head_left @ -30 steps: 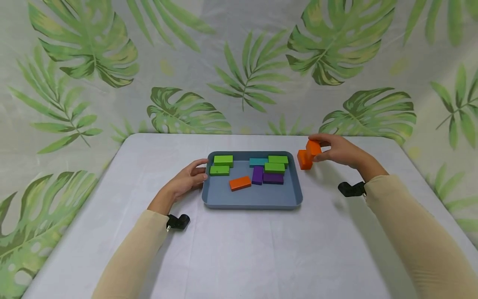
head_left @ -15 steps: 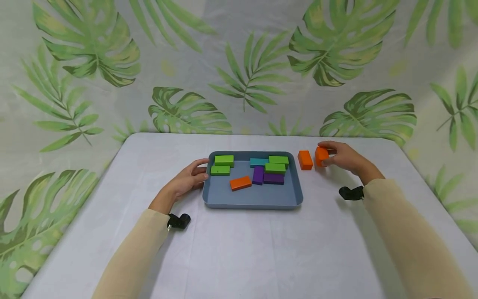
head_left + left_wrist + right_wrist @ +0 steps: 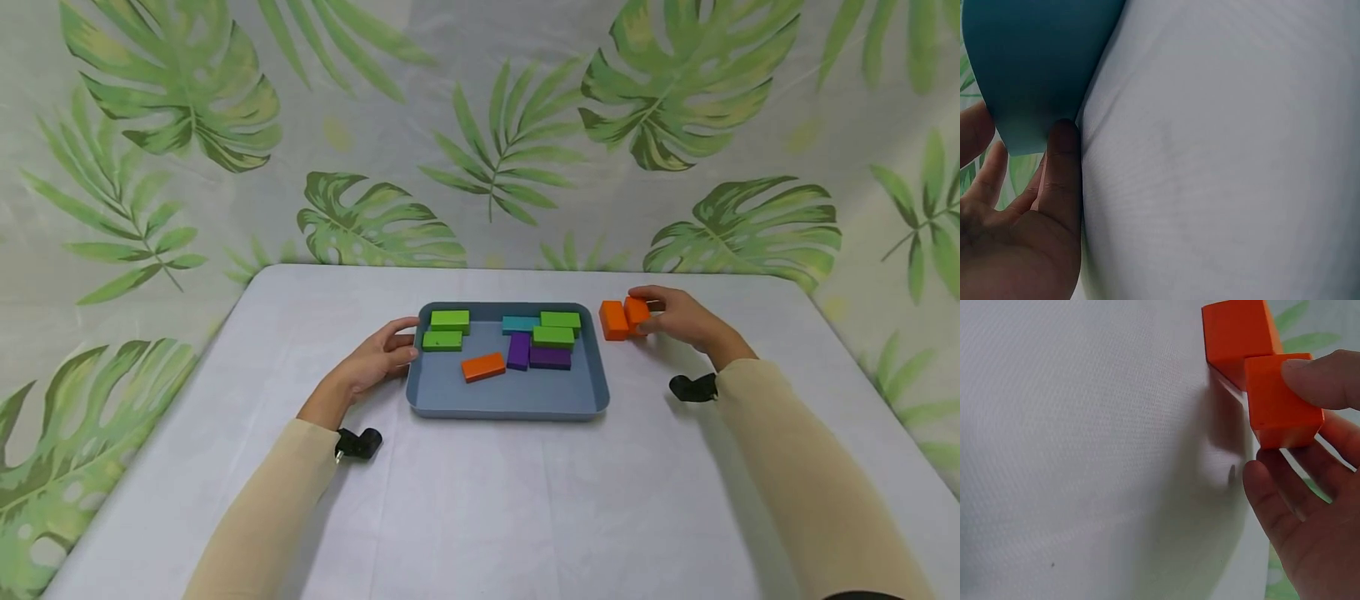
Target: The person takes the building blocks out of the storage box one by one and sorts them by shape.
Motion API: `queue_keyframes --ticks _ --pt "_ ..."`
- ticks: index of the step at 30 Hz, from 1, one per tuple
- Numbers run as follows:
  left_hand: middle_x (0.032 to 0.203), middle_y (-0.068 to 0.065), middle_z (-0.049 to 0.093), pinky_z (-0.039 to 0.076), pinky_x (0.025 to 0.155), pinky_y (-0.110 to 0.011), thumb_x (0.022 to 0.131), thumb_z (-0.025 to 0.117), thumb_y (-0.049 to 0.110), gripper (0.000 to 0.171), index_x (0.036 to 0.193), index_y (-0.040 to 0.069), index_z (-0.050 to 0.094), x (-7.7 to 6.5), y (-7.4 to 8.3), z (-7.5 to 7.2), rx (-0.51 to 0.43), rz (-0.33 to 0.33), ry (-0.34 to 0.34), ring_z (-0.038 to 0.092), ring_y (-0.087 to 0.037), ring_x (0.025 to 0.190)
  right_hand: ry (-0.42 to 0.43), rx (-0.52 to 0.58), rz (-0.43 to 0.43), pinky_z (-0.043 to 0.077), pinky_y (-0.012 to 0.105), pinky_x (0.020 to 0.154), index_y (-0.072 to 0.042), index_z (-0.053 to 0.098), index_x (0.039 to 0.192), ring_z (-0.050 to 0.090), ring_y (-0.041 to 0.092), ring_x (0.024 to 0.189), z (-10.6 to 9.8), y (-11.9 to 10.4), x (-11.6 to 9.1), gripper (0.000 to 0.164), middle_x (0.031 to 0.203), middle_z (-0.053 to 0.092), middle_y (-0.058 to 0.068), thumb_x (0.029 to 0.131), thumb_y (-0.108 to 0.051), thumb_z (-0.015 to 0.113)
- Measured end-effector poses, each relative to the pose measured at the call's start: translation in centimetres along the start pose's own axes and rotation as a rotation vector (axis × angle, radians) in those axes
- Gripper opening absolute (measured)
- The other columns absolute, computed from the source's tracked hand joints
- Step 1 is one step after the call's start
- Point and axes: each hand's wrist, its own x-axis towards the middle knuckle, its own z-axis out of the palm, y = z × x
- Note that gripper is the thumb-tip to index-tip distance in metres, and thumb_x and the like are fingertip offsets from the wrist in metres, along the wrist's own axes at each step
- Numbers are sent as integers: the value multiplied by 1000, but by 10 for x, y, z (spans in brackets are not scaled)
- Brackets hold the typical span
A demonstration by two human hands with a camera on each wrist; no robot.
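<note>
My right hand (image 3: 678,318) pinches an orange block (image 3: 637,315) between thumb and fingers, right of the tray. A second orange block (image 3: 613,321) stands on the table close against its left side. In the right wrist view the held block (image 3: 1279,403) sits in front of the other orange block (image 3: 1235,331), and my thumb lies on its near face. My left hand (image 3: 371,362) rests at the left edge of the blue-grey tray (image 3: 510,404). In the left wrist view its thumb and fingers, fairly straight, touch the tray wall (image 3: 1029,81).
Inside the tray lie green blocks (image 3: 450,321) at the left, an orange block (image 3: 482,367) in the middle, and a teal block (image 3: 520,324), purple blocks (image 3: 517,352) and more green blocks (image 3: 552,337) at the right. A white cloth covers the table (image 3: 480,500); leaf-patterned fabric (image 3: 495,158) hangs behind.
My right hand first carried the orange block rightward and down, away from the other orange block, then brought it back left beside it. The left hand and tray have stayed put.
</note>
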Motion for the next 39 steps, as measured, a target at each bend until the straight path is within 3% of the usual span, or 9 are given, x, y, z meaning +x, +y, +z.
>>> queue_keyframes --ticks 39 --pt "161 -19 30 33 120 -52 102 52 7 64 158 22 24 2 1 0 -6 -22 9 37 -35 146 -10 -6 2 25 65 119 -4 30 154 28 48 145 8 1 2 70 159 26 28 89 -3 56"
